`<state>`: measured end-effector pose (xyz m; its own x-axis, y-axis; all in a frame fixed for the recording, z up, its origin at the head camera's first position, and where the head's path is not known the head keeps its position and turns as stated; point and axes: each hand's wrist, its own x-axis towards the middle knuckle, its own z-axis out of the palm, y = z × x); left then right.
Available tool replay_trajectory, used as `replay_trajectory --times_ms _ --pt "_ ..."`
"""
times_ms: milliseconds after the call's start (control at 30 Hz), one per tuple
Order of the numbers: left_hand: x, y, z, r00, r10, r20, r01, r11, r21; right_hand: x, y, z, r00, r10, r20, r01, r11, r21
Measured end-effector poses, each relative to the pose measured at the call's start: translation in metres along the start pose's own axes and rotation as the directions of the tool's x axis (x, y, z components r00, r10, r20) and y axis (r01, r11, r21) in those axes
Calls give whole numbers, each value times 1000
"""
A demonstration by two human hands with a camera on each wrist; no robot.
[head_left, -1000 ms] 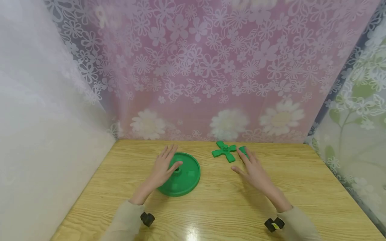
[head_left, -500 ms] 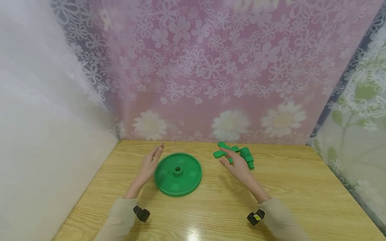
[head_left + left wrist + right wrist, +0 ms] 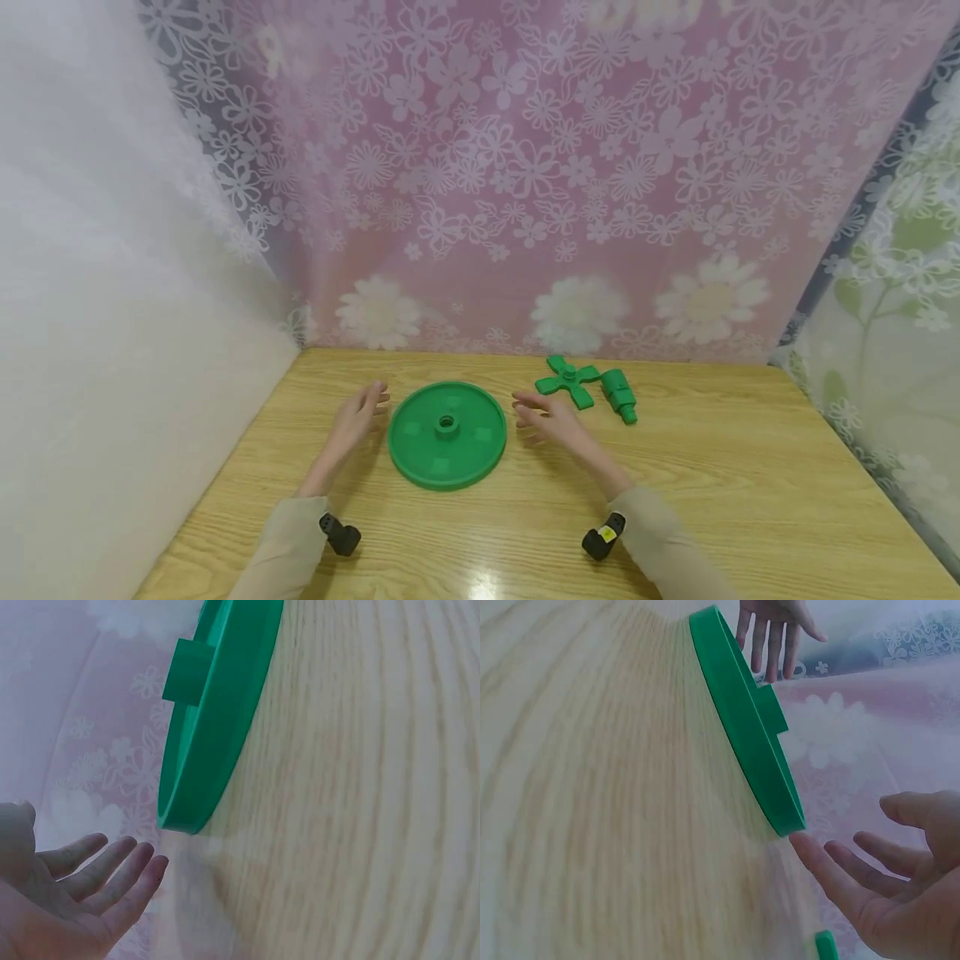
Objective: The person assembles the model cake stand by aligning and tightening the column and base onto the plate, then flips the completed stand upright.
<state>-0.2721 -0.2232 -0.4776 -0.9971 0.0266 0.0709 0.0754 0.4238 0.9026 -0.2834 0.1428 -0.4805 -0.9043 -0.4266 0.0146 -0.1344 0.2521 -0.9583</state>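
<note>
A round green disc with a raised rim and a hollow hub at its centre lies flat on the wooden table. My left hand is just left of it, fingers loosely extended and holding nothing. On the opposite side, my right hand is close to the rim, also with nothing in its grasp. The left wrist view shows the fingers relaxed below the disc's edge. In the right wrist view, a fingertip of the right hand is right at the disc's rim.
Behind my right hand lies a green four-armed cross piece with a central peg. Beside it is a green stepped cylindrical piece. A floral pink curtain hangs along the table's far edge, with pale sheets at both sides.
Both hands have come to opposite sides of the disc: the left drew off it to the left, the right moved left from the cylindrical piece. The green pieces stay put.
</note>
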Motion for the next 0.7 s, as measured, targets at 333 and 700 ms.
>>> replay_trajectory --times_ms 333,700 --pt "-6 -8 2 990 -126 62 133 984 -118 10 5 18 995 96 10 -97 989 112" --pt "-7 -11 5 991 -110 80 113 993 -35 17 1 26 986 161 -53 -156 984 82"
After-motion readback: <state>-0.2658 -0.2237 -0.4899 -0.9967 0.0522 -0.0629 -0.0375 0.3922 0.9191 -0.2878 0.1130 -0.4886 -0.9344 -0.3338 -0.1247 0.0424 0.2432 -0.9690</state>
